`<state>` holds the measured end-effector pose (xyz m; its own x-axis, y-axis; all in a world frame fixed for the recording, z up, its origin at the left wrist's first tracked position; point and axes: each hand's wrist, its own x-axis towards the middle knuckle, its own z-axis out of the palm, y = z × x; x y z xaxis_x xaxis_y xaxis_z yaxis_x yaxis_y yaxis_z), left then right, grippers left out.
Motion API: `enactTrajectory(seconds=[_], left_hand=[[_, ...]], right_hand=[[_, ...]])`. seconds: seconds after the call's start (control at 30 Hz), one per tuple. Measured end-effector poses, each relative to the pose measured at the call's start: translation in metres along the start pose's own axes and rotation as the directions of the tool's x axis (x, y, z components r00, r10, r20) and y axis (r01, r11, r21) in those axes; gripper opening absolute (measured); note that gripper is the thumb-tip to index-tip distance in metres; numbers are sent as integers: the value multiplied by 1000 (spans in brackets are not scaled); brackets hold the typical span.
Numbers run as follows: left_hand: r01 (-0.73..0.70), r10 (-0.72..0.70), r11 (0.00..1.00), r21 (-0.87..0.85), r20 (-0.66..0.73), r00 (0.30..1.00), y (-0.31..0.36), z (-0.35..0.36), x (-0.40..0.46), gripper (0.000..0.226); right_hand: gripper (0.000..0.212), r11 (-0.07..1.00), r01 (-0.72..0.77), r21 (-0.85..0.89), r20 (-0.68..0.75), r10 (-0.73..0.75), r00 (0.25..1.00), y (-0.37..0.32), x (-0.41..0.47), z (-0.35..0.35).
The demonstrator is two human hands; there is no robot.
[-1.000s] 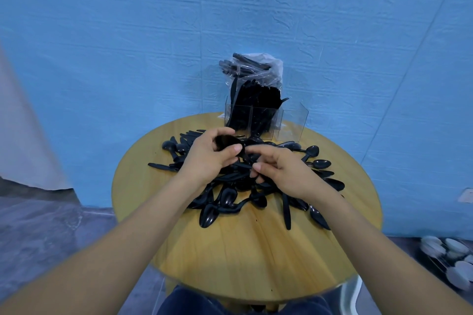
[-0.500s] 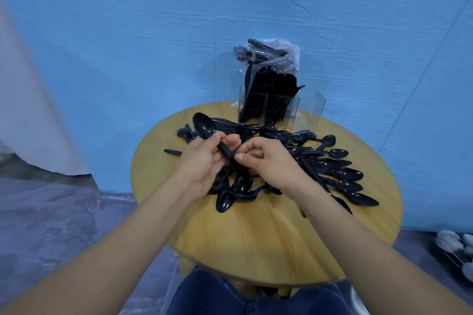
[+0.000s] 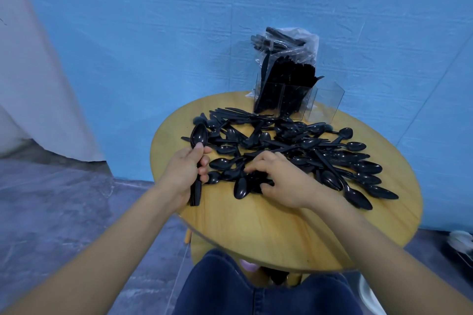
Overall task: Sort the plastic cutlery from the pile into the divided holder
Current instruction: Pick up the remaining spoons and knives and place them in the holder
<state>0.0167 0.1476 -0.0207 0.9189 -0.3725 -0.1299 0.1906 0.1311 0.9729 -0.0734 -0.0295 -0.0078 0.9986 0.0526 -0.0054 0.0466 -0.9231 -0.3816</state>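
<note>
A pile of black plastic cutlery, mostly spoons, is spread over the round wooden table. My left hand grips a bunch of black spoons upright at the table's left edge, bowls up. My right hand lies on the near side of the pile, fingers curled around spoons there. The clear divided holder stands at the table's far edge. Its left compartments are packed with black cutlery, and its right compartment looks empty.
A clear plastic bag of black cutlery leans behind the holder against the blue wall. My knees in blue jeans are under the near table edge. White objects lie on the floor at right.
My left hand has swung left with the spoon bunch, away from my right hand. My right hand has dropped back into the pile. The view has shifted left.
</note>
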Motion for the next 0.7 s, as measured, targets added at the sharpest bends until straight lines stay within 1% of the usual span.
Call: enactTrajectory(seconds=[0.17, 0.23, 0.3, 0.37, 0.4, 0.47, 0.5, 0.6, 0.7], left_hand=[[-39, 39, 999, 21, 8, 999, -4, 3, -1, 25], [-66, 66, 997, 30, 2, 998, -6, 3, -2, 25], [-100, 100, 994, 42, 6, 995, -9, 3, -4, 25], [-139, 138, 989, 56, 20, 990, -11, 3, -6, 24], [-153, 152, 986, 61, 26, 988, -11, 4, -8, 24], [-168, 166, 984, 55, 34, 985, -11, 5, -9, 24], [-169, 167, 985, 44, 37, 985, -11, 5, -9, 24], [-169, 169, 986, 7, 57, 984, -9, 5, -10, 25], [-151, 150, 989, -2, 68, 986, -7, 7, -12, 25]], right_hand=[[22, 1000, 16, -10, -50, -16, 999, 1, 5, -1], [15, 1000, 7, -16, -59, -8, 998, 2, 5, -2], [11, 1000, 5, 17, -72, -4, 997, 3, 4, -2], [8, 992, 20, 126, -132, -3, 991, -1, 2, -5], [11, 978, 25, 205, -186, 14, 982, -4, 3, -7], [15, 916, 40, 400, -291, 86, 953, -15, 7, -12], [16, 874, 48, 484, -314, 123, 941, -21, 12, -15], [16, 767, 47, 640, -297, 191, 936, -42, 30, -15], [11, 619, 17, 785, -235, 272, 933, -57, 49, -11]])
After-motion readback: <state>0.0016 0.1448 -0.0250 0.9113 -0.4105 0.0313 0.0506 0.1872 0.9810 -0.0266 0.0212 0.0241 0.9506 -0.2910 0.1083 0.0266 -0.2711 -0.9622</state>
